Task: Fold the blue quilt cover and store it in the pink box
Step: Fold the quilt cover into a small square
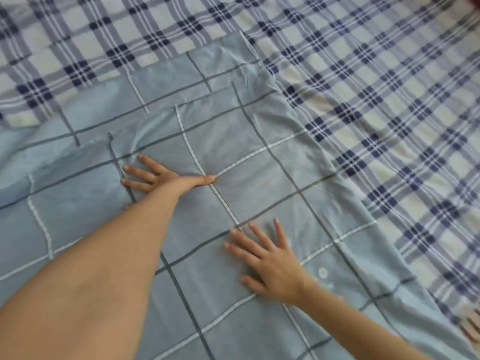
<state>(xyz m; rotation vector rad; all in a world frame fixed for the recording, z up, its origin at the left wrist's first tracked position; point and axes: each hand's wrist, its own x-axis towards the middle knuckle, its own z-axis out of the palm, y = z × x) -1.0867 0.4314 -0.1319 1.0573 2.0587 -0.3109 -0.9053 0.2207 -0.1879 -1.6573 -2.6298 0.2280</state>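
Note:
The blue quilt cover [249,157], light blue with dark and white grid lines, lies spread in layered folds over the bed and fills the lower left of the view. My left hand [161,178] presses flat on it with fingers spread, near a folded edge. My right hand [267,258] also lies flat on the cover, fingers splayed, closer to me and to the right. A white button [322,272] shows on the cover beside my right wrist. The pink box is not in view.
A blue, white and cream plaid bed sheet [376,105] lies under the cover and fills the top and right. Something pale with stripes [471,329] peeks in at the lower right edge. A dark red patch [474,2] sits in the top right corner.

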